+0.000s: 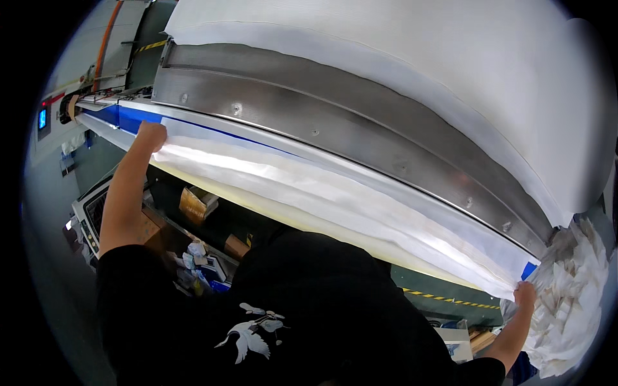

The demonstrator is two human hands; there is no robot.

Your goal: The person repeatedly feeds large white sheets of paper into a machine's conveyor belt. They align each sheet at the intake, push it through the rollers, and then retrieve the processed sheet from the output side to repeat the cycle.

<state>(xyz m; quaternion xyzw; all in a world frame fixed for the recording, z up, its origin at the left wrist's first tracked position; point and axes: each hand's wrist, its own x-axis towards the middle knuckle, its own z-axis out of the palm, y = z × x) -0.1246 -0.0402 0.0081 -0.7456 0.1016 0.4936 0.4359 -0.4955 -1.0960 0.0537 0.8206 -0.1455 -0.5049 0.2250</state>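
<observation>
A long white sheet of thin fabric stretches between my hands, in lengthwise folds that catch the light. At the left, my left hand is closed on one end of it, beside a blue strip. My right hand pinches the other end at the far right, just below a small blue patch. Both arms are spread wide. Beneath the fabric runs a pale yellow edge. Along its far side lies a long steel bar of a machine.
A big roll of white material rises behind the bar. At the right hangs a heap of crumpled white strips. Below left are a brown box and a grey-framed device. A lit blue screen sits at the far left.
</observation>
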